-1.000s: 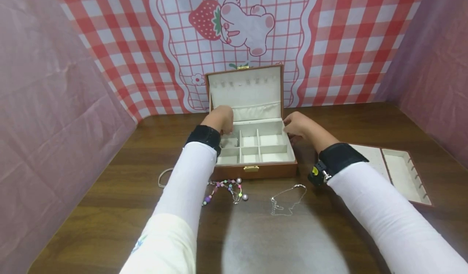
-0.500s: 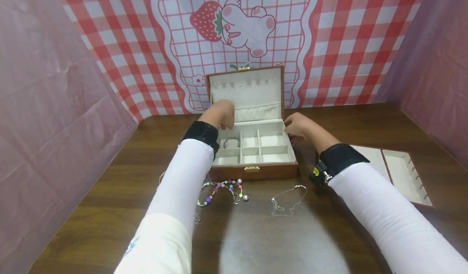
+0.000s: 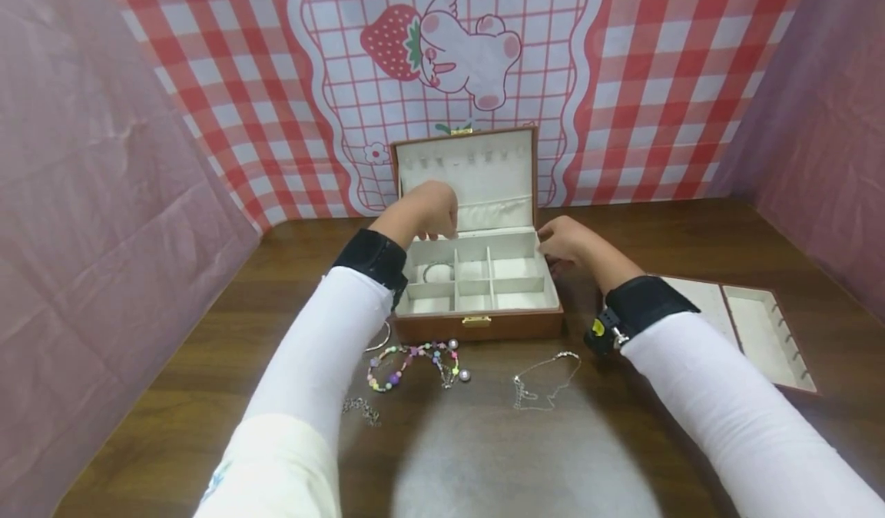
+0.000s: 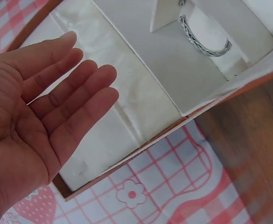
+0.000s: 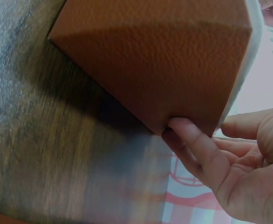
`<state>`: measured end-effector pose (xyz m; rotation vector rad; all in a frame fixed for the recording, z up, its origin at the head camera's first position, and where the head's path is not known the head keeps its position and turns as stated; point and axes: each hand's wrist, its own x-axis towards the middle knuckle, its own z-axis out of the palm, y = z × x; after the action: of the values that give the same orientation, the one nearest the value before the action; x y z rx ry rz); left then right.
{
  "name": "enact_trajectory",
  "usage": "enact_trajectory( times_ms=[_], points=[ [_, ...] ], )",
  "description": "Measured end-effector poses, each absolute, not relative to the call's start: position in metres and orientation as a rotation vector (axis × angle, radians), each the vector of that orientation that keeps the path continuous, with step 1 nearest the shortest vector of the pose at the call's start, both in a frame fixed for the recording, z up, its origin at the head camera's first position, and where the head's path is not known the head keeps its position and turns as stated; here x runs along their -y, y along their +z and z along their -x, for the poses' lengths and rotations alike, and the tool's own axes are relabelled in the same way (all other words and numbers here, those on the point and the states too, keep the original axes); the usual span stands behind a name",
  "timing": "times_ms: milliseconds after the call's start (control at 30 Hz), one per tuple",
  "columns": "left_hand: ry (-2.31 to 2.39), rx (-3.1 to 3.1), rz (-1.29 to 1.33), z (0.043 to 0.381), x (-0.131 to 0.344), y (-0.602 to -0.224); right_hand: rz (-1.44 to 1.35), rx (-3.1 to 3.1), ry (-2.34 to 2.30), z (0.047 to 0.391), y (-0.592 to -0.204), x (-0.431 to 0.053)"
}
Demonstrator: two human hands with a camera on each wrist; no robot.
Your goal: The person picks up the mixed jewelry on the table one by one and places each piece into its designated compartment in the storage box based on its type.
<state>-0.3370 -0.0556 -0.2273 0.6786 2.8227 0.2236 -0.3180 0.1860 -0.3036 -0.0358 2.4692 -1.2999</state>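
Observation:
A brown jewellery box (image 3: 512, 327) stands with its lid up and cream compartments showing. In its back left compartment lies a twisted silver bracelet (image 4: 199, 47), shaped like a ring. My left hand (image 3: 435, 207) is over the back of the box, in front of the lid. In the left wrist view its palm shows, with fingers extended, slightly bent and nothing in them. My right hand (image 3: 563, 240) grips the box's right side near the back corner. In the right wrist view the thumb is at the rim and the fingertips (image 5: 183, 127) are against the outer brown wall.
In front of the box lie a colourful beaded bracelet (image 3: 394, 378), a small silver chain (image 3: 362, 408) and a thin silver necklace (image 3: 567, 353). A silver bangle (image 3: 380, 343) is partly behind my left sleeve. A cream-lined tray (image 3: 770, 341) lies at the right, partly behind my right arm.
My left hand has risen out of the back left compartment and moved slightly right, leaving the silver bracelet in view there. The right hand has kept its grip on the box.

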Motion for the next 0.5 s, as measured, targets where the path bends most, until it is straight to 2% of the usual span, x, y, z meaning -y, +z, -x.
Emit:
enact_trajectory(
  times_ms=[500],
  points=[
    [0.044, -2.904, -0.987, 0.320, 0.079, -0.233, 0.132, -2.472, -1.215, 0.301, -0.302, -0.193]
  ],
)
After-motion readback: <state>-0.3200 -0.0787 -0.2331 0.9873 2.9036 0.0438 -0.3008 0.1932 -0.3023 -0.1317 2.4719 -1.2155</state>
